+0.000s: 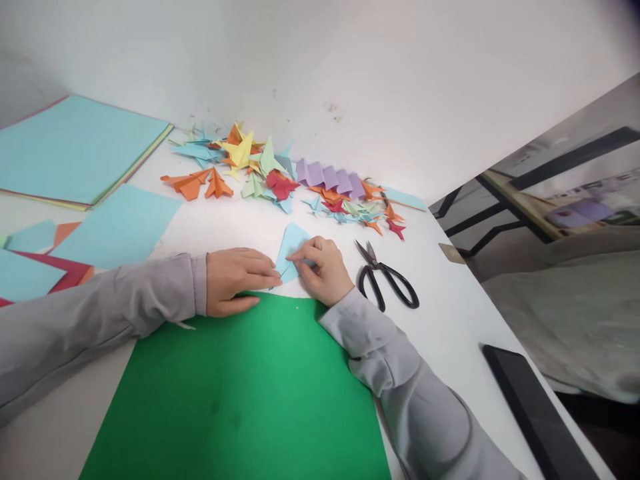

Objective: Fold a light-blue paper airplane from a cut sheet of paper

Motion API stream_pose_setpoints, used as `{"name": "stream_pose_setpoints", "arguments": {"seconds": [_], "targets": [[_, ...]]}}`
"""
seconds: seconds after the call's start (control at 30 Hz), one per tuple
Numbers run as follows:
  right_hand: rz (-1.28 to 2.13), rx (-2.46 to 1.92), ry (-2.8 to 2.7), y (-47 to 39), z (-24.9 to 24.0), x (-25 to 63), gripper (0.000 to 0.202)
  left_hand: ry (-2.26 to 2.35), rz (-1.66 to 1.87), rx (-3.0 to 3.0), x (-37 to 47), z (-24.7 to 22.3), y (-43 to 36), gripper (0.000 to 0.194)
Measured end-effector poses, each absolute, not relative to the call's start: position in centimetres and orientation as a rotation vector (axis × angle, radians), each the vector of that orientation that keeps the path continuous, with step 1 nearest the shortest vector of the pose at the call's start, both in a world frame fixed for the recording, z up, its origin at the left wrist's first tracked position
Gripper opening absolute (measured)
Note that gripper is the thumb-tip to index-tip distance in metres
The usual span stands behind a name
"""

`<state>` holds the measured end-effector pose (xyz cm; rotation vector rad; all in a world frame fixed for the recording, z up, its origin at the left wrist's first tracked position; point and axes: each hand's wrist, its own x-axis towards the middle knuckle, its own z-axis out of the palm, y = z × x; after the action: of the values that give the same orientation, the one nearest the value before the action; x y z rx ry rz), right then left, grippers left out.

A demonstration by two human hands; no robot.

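Observation:
A small light blue folded paper (291, 243) lies on the white table just beyond the green sheet (240, 393). My left hand (240, 280) rests flat, its fingertips on the paper's lower left corner and its thumb near the green sheet's top edge. My right hand (324, 267) is curled, its index finger pressing on the middle of the blue paper and covering its right side. Its other fingers are bent in, and I cannot make out anything between them.
Black-handled scissors (383, 270) lie open right of my right hand. Folded paper figures (243, 152) line the wall, beside a purple pleated strip (330, 179). Large blue sheets (83, 150) are stacked at left, with paper scraps (30, 273) nearer. A black phone-like device (530, 407) lies at the right edge.

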<state>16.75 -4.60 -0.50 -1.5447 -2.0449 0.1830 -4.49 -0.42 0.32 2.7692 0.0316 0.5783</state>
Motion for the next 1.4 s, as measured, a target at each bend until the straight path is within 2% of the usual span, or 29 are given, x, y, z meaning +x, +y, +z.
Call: {"name": "stream_pose_setpoints", "arguments": {"seconds": [1.4], "targets": [[0.166, -1.499, -2.025, -4.5, -0.9, 17.0, 0.017, -0.068, 0.513, 2.711, -4.9, 0.3, 1.0, 0.033]]}}
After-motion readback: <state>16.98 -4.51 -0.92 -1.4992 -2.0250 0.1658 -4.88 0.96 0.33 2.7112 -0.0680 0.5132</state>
